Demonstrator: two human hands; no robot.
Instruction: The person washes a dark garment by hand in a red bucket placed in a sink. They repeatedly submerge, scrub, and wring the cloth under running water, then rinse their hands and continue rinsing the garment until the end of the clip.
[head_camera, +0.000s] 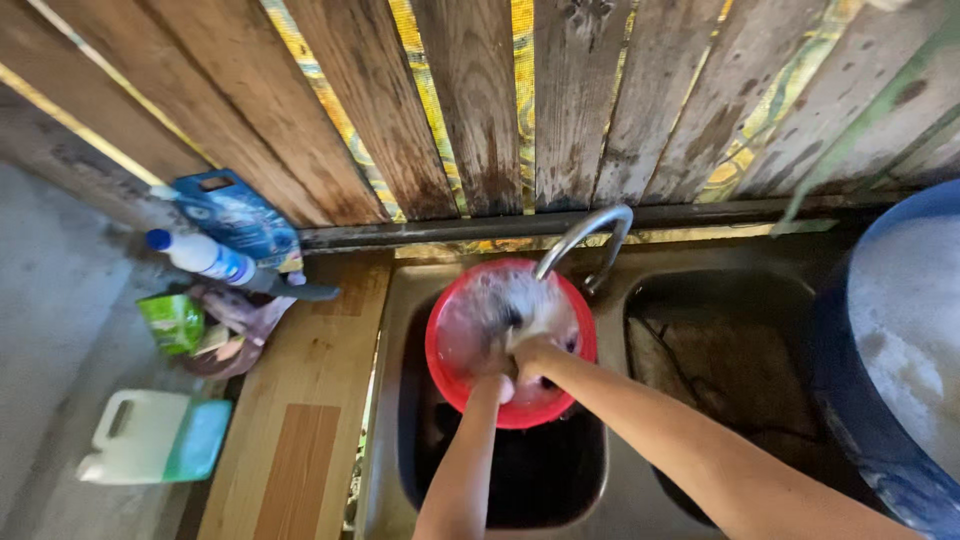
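Together both hands (515, 365) grip the round red basin (455, 375), tipped mouth-up toward the faucet (590, 232).

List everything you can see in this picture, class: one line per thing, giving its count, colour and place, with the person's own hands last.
basin: 1, red, in left sink bowl under tap
tap: 1, metal, behind basin
sink: 1, double, metal, centre
barrel: 1, blue, foamy water, far right
wooden counter: 1, brown, left of sink
jug: 1, white, lower left
spray bottle: 1, white, blue cap, left
pouch: 1, blue, against plank wall
packet: 1, green, left
left hand: 1, in basin
right hand: 1, in basin
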